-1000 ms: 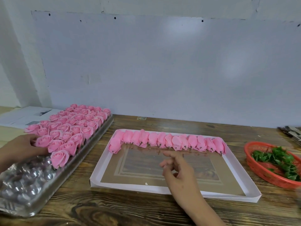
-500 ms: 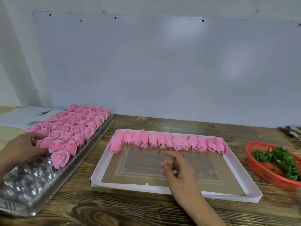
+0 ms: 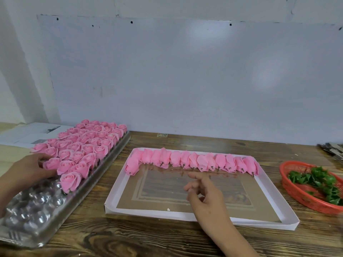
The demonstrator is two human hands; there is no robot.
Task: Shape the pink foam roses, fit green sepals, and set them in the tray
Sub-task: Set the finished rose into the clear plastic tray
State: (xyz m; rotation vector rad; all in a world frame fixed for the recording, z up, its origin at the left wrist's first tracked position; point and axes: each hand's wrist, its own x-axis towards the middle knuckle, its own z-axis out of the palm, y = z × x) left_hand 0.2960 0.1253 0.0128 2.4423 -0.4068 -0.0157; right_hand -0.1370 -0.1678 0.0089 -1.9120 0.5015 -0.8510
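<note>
One row of finished pink foam roses is lying along the far edge of the white tray, heads on their sides with short dark stubs pointing toward the person, while most of the tray's brown cardboard floor is sitting bare, suggesting the job is in its early stretch. Dozens of unshaped roses are waiting upright in a clear moulded plastic holder at left, its near cups already emptied and glinting. The left hand is reaching into that holder, its fingers curling around a rose at the near edge of the batch; whether it is fully gripping cannot be told. The right hand is hovering above the tray, fingers loosely spread and holding nothing. At right, glossy green sepals are piling in a red mesh plastic basket, well apart from both hands. Everything is resting on a dark, heavily grained wooden surface; the petals are looking soft, matte and layered.
</note>
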